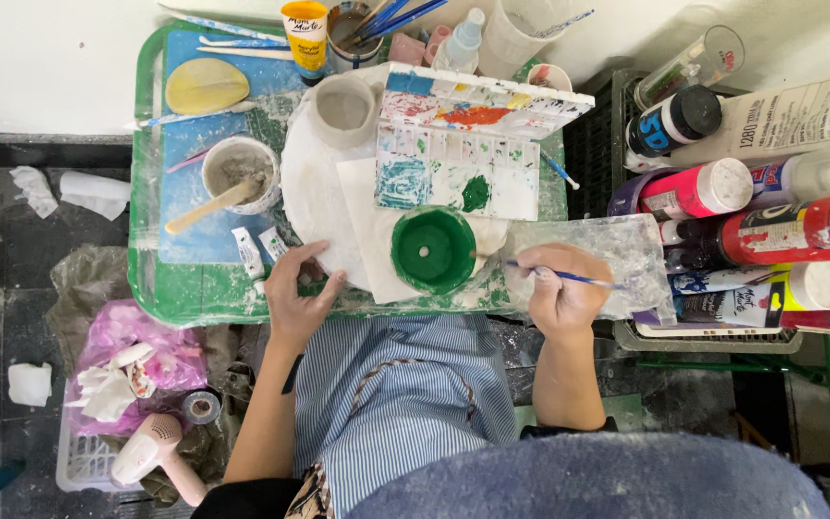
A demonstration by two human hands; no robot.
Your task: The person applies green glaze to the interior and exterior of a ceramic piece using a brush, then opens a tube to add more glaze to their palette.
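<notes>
A green-painted round pot sits upside down on white paper atop a round white turntable. My left hand rests flat on the turntable's near edge, fingers spread, holding nothing. Just right of the pot, my right hand grips a thin blue-handled paintbrush, whose tip points left toward the pot. An open paint palette with many coloured wells lies just behind the pot. An unpainted grey clay cup stands on the turntable's far side.
A small green table carries a bowl with a wooden stick, paint tubes, a yellow paint bottle and a jar of brushes. Large paint bottles lie in crates on the right. A hair dryer and tape roll sit at lower left.
</notes>
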